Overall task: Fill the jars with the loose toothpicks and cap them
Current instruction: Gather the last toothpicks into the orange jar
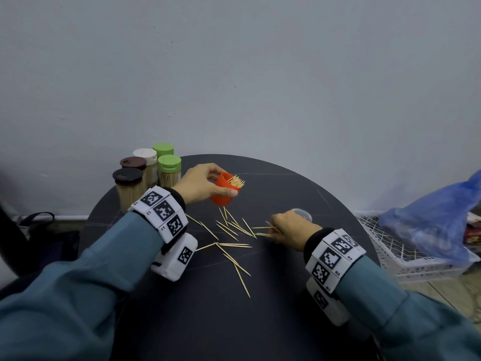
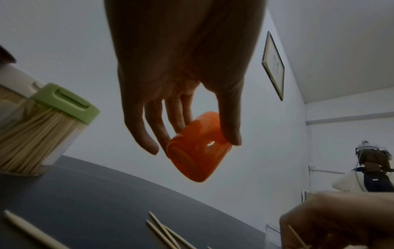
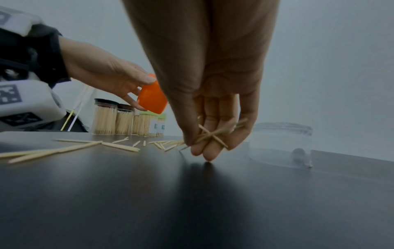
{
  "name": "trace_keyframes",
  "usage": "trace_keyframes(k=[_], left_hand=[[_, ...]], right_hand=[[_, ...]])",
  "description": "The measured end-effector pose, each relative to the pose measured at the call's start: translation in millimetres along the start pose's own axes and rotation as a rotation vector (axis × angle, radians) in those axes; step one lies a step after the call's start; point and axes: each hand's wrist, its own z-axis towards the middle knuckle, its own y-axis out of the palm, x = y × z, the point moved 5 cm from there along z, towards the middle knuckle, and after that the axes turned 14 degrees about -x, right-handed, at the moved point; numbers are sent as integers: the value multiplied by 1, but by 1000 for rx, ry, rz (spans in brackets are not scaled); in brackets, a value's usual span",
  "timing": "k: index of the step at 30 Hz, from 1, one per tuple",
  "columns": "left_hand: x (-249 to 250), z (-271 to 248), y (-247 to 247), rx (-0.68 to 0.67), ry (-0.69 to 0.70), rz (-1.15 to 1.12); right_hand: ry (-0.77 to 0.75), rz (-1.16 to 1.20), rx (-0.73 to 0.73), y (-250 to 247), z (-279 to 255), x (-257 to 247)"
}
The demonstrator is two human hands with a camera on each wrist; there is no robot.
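My left hand [image 1: 205, 185] grips a small orange jar [image 1: 223, 191] above the dark round table [image 1: 260, 321], tilted to the right with toothpick tips sticking out of its mouth. The left wrist view shows the orange jar [image 2: 198, 148] held between thumb and fingers. Loose toothpicks [image 1: 234, 230] lie scattered on the table between my hands. My right hand [image 1: 289, 227] sits at the table surface and pinches a few crossed toothpicks [image 3: 213, 134]. A clear lid [image 3: 281, 144] stands just behind the right hand.
Several capped jars full of toothpicks stand at the table's back left: two with brown caps [image 1: 128, 190], one white [image 1: 145, 162], two green [image 1: 169, 170]. A white wire basket [image 1: 406, 259] with a blue plastic bag [image 1: 437, 217] sits off the table's right edge.
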Motion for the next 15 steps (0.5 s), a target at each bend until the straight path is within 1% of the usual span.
trace_keyframes(k=[4,8,15], left_hand=[[0,0,-1,1,-1,3],[1,0,-1,2,6,15],[2,1,-1,3,10,-9]], right_hand=[[0,11,-11,-1,-1,-1],[-3,49,12,-3,-2,1],[49,61,30,-7,-2,10]])
